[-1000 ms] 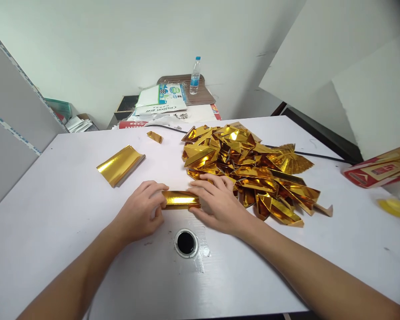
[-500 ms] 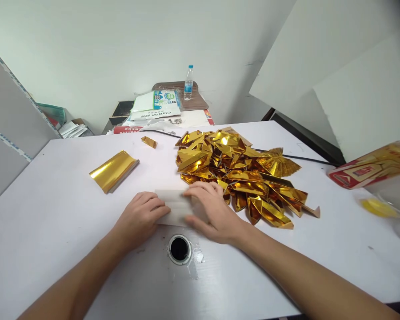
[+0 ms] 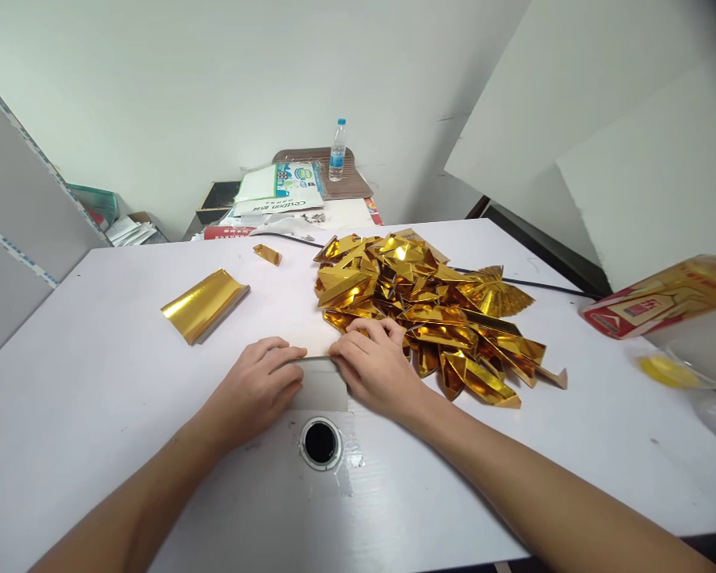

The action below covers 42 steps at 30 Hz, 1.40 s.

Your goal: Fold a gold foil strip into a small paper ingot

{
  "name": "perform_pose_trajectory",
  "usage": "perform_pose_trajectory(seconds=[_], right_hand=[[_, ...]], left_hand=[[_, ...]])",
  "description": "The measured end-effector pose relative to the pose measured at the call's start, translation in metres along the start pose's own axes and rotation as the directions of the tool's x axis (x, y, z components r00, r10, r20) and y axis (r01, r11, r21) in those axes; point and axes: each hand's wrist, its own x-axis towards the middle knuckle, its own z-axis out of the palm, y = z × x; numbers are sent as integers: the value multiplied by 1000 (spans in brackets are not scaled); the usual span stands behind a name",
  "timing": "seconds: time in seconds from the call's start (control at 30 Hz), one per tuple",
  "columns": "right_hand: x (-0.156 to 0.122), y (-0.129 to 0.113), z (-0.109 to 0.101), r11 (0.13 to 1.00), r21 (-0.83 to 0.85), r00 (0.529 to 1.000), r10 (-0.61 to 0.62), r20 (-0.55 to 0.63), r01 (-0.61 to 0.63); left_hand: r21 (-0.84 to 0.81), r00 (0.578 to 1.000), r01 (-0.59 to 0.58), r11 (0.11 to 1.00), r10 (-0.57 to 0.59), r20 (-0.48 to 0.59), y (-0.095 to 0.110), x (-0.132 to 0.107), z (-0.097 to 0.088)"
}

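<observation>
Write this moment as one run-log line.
left hand: on pale sheet | right hand: on same sheet | gold pile: beside right hand

- I read the flat sheet as matt, pale paper.
- The folded heap: glossy, mirror-bright gold foil.
- The surface looks smooth, matt white.

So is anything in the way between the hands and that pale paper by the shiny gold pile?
No, nothing visible. The left hand and the right hand both rest straight on the pale paper, fingertips along its fold. The gold pile lies just beyond the right hand, not over the paper.
</observation>
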Motion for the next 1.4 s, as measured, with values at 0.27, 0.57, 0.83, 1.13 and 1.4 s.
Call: perform_pose_trajectory(seconds=[0.27, 0.57, 0.83, 1.13, 1.4], right_hand=[[0, -4, -4, 983, 159, 993, -99, 64, 87], [-4, -1, -2, 986, 132, 992, -112, 62, 103], [-4, -6, -6, 966, 170, 957, -226, 181, 196], [-9, 0, -7, 977, 141, 976, -180, 120, 162], [-13, 2, -16, 983, 162, 995, -91, 38, 84]], left_hand=[[-44, 999, 33, 999, -32, 16, 1, -2, 3], [-26, 999, -13, 1000, 14, 43, -5, -5, 6], [-168, 995, 72, 983, -59, 78, -11, -8, 2], [-44, 941, 255, 966, -237, 240, -23, -12, -15], [3, 904, 329, 944, -316, 288, -16, -9, -22]])
